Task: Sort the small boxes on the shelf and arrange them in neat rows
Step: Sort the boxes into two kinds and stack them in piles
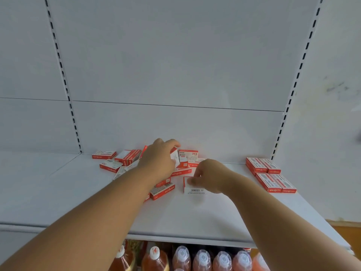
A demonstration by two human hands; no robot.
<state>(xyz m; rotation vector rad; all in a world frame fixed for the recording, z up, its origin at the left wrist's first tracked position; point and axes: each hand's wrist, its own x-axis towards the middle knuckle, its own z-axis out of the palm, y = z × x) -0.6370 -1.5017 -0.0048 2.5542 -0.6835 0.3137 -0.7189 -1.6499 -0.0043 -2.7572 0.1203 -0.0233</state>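
**Two boxes in hand, four already squared**

Your right hand (210,178) pinches a barcode-side-up box (195,187) lying on the shelf (195,218); your left hand (159,160) curls round a tilted box (175,158) above the loose pile (125,160). Carry each to the neat block (270,174) at right, edges flush, same face up.

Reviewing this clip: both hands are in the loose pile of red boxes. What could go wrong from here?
1. The left forearm lies across loose boxes; pulling back could drag some toward the shelf edge.
2. The left hand grips a tilted box over the heap; it might topple neighbours.
3. The right hand pinches a box barcode-side up, so it may not match the neat block of four.
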